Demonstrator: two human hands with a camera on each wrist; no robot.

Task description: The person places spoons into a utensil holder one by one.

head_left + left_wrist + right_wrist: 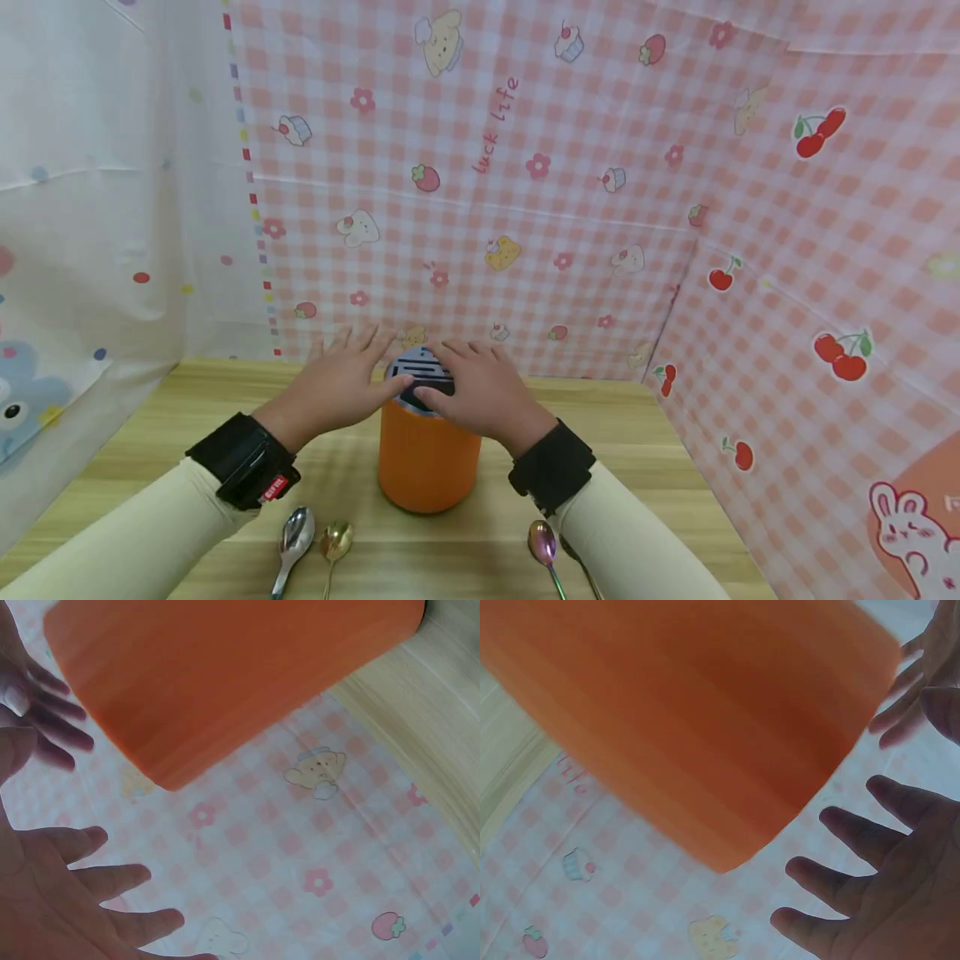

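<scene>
An orange cylindrical holder (429,462) with a grey slotted top (420,363) stands upright on the wooden table. Over the left side of that top is my left hand (330,385), palm down with straight, spread fingers. My right hand (491,385) mirrors it over the right side and hides part of the slots. Both thumbs come close together above the dark front part of the top. In the wrist views, the left palm (67,900) and the right palm (911,892) show gaps from the orange wall. Neither hand holds anything.
Near the table's front edge lie a silver spoon (297,533) and a gold spoon (337,540) at left. A purple-green spoon (542,543) lies at right, beside another utensil partly hidden by the right sleeve (622,533). Patterned cloth (465,208) hangs behind and at both sides.
</scene>
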